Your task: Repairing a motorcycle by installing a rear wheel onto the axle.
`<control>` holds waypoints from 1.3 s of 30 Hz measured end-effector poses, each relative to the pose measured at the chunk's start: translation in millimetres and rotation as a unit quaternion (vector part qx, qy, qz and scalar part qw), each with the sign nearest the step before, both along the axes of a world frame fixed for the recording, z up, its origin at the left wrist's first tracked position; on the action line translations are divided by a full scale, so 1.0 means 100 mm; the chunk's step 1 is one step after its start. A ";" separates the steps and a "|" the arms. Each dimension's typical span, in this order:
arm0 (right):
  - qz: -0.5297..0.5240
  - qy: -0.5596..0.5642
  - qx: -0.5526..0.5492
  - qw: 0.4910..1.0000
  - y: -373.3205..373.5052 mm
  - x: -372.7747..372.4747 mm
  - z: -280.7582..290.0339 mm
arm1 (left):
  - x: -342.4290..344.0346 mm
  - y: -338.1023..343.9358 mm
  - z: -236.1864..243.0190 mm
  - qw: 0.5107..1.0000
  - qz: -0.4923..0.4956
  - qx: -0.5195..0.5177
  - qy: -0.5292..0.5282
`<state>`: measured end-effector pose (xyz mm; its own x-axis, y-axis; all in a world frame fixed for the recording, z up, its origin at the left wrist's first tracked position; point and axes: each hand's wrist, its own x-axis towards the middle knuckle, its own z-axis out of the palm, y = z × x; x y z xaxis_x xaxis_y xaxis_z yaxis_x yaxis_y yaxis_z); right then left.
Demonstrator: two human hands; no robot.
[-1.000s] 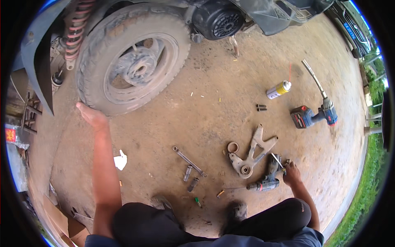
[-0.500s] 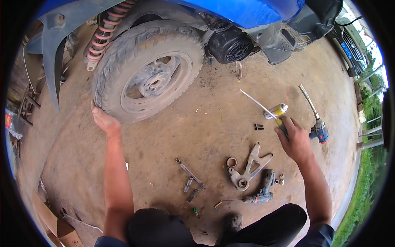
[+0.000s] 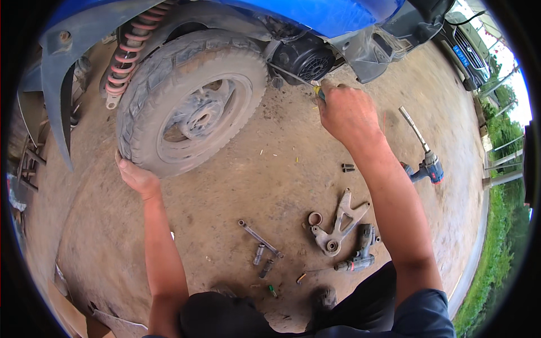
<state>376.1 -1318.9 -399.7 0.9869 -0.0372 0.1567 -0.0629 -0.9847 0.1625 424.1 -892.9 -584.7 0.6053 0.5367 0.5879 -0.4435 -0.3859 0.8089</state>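
My left hand (image 3: 138, 179) holds the lower left edge of a dusty scooter wheel (image 3: 169, 151), its thumb on the sidewall and some fingers out of sight behind the tyre. Gripped in my right hand (image 3: 348, 112) is a long-shafted screwdriver (image 3: 319, 92) with a yellow and green handle. Its shaft points up and left, between the tyre and the round black finned cover (image 3: 307, 61); I cannot tell whether the tip touches anything. Left of the wheel hangs a shock absorber (image 3: 125, 59) with a red spring, its lower end unattached. Blue bodywork (image 3: 327, 14) is overhead.
On the dirt floor lie a wrench (image 3: 260, 239), sockets (image 3: 258, 254), a metal bracket (image 3: 337, 228), a ring (image 3: 315, 218), black bolts (image 3: 347, 168) and a drill (image 3: 359, 253). An impact wrench (image 3: 429, 169) lies at right. A parked car (image 3: 463, 50) stands far right.
My right hand has moved up and left, carrying the screwdriver from beside the spray can to the gap by the wheel. The can is now mostly hidden. My left hand stays on the tyre.
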 end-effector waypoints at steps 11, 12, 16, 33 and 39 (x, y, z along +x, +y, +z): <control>0.145 -0.069 -0.095 0.982 -0.57 0.24 -0.26 | 0.02 0.05 -0.04 0.999 0.007 -0.022 0.024; 0.179 -0.086 -0.093 0.976 -0.64 0.28 -0.28 | 0.01 0.05 -0.03 0.999 0.021 -0.032 0.035; 0.257 -0.106 -0.050 0.959 -0.86 0.36 -0.26 | 0.02 0.08 -0.07 0.999 0.009 -0.037 0.025; 0.164 -0.045 0.057 0.984 -0.75 0.17 -0.27 | 0.16 0.20 -0.10 0.998 -0.052 -0.001 0.040; 0.158 -0.039 0.026 0.986 -0.75 0.09 -0.23 | -0.93 0.14 -0.21 0.993 -0.013 -0.113 0.013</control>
<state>384.7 -1393.8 -422.7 0.9357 0.2593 0.2393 0.2372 -0.9643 0.1177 331.2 -879.3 -605.6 0.6340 0.6376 0.4376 -0.4287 -0.1811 0.8851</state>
